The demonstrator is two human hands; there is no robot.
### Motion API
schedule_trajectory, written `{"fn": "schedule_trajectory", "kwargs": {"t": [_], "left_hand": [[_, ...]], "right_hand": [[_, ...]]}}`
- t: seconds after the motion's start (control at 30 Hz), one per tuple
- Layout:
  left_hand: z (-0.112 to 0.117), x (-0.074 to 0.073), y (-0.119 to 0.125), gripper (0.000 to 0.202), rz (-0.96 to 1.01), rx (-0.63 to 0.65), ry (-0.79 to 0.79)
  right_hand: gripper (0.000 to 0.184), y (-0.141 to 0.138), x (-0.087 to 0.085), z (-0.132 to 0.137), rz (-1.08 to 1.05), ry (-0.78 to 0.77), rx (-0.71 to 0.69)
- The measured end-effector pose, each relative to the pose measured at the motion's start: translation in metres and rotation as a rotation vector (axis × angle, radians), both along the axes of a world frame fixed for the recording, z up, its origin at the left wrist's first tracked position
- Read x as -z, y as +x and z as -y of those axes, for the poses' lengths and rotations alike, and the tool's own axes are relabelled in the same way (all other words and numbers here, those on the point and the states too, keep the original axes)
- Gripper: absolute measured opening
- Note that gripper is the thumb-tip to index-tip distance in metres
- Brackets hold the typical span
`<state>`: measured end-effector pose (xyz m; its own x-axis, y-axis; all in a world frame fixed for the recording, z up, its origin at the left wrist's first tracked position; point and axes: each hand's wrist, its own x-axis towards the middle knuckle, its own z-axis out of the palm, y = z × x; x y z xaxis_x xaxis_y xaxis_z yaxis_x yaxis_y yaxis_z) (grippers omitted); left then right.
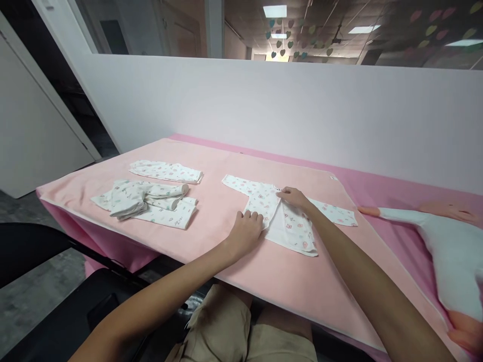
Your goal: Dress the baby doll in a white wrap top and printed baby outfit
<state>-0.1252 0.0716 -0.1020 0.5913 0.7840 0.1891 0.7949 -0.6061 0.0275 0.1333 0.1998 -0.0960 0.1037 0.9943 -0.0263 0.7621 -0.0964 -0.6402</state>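
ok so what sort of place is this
Perhaps a baby-care training room: a small printed top is spread on a pink-covered table, what looks like a baby doll lies at right, and heart decorations hang behind.

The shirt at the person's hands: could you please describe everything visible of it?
The shirt is white with small pinkish prints and looks like thin fabric. It lies spread on the pale pink cloth, long sleeves out sideways, one partly hidden. Its front is parted, showing plain white inside. The right hand pinches it near the neck; the left hand touches its lower front.
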Motion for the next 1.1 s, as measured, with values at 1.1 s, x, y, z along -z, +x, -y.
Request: {"fn": "schedule_trajectory", "kwargs": {"t": [1.1], "left_hand": [[-0.041,0.012,-0.096,0.061,0.238,-0.067,-0.057]], "right_hand": [[0.050,-0.087,0.031,-0.010,0.302,0.389,-0.163]]}}
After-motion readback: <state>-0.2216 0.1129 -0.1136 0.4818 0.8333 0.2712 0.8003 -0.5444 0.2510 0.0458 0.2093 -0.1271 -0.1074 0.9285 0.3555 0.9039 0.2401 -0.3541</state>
